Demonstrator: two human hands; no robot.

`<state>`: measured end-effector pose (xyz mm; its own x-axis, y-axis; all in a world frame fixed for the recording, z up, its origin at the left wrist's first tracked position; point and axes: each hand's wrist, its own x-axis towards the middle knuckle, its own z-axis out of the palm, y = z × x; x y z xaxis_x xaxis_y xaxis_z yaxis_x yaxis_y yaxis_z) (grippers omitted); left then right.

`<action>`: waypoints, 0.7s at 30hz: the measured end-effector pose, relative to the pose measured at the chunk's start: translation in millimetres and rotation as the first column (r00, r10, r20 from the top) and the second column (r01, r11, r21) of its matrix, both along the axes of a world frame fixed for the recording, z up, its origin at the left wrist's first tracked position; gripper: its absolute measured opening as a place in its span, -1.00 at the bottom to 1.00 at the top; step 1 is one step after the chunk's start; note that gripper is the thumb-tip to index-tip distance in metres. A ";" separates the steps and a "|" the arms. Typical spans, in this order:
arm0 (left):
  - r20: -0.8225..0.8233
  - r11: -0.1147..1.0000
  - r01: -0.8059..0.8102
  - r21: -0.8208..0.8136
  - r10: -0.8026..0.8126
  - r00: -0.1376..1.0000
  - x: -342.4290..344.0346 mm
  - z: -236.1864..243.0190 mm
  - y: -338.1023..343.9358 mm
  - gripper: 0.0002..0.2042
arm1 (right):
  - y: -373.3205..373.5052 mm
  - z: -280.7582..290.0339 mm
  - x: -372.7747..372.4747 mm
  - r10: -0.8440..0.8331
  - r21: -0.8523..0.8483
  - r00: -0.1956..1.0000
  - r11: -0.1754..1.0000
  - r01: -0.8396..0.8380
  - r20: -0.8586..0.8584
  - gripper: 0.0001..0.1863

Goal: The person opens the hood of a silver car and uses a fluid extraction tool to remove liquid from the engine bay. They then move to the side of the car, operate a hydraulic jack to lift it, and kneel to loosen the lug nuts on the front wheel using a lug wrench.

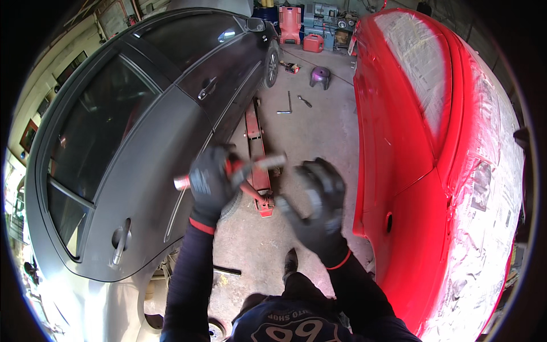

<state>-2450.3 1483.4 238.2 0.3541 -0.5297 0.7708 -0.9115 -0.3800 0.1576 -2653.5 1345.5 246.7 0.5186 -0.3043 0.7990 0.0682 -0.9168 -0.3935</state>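
The fingers of the left hand (208, 178), in a dark glove with a red cuff, are curled and clamped on a red-and-grey tool (244, 172), which lies crosswise in the grip and sticks out on both sides; motion blur hides its exact kind. The right hand (320, 208), gloved alike, is raised just beside it, its fingers spread apart and blurred, with nothing held in them. The tool is between the two cars, above a long red floor jack (262, 181) that stretches away over the concrete floor (336, 128). To the left stands a dark grey car (165, 122), its doors shut and its side close to the left hand; to the right, a bright red car (393, 142) has pale masking sheets (484, 211) over its windows and upper body. Beyond the hands, an L-shaped bar (290, 101) and a small hand tool (305, 101) lie on the floor near a purple stool (320, 76). Farther back stand a red fuel can (313, 43) and a tall red case (290, 24). Nearer the person, a short dark bar (228, 270) lies on the floor, and one dark shoe (291, 263) shows below the hands.
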 end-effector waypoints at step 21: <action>-0.319 0.918 -0.162 0.361 0.285 0.904 248.1 36.1 -157.7 -0.49 | -61.0 -232.7 -152.7 -0.066 0.341 0.802 0.882 0.325 -0.593 -0.62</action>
<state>-2202.2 1325.7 274.3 0.7110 -0.5975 0.3707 -0.6999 -0.6518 0.2920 -2806.1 1284.5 14.0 0.7175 -0.6753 0.1708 -0.4400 -0.6295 -0.6404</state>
